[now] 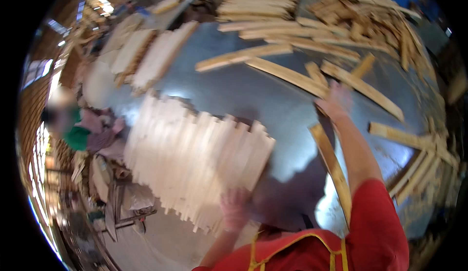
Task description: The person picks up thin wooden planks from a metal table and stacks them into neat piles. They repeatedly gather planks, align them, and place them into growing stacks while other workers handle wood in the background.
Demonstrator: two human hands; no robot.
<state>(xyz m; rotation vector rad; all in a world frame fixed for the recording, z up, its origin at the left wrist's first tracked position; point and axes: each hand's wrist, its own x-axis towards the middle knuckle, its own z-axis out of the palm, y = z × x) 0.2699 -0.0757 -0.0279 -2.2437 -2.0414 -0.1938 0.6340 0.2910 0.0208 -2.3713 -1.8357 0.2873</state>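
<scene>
A broad layer of pale wooden slats [195,159] lies side by side on the metal table [287,149], its ends uneven. My left hand [235,208] rests on the near right edge of this layer, fingers laid out flat. Farther off to the right, my right hand [338,100] has its thumb and fingers around the near end of a wooden slat [285,76]; the fingers are somewhat blurred. Below my right forearm, a longer yellowish slat [332,168] points toward me. Another slat [363,89] lies just beyond my right hand.
Loose slats [312,44] and a heap of offcuts [360,17] fill the far right. A neat stack [257,4] stands at the back, with more stacks [163,56] at the far left. Crossed strips [429,146] lie at the right edge. Another person [97,129] is at the left.
</scene>
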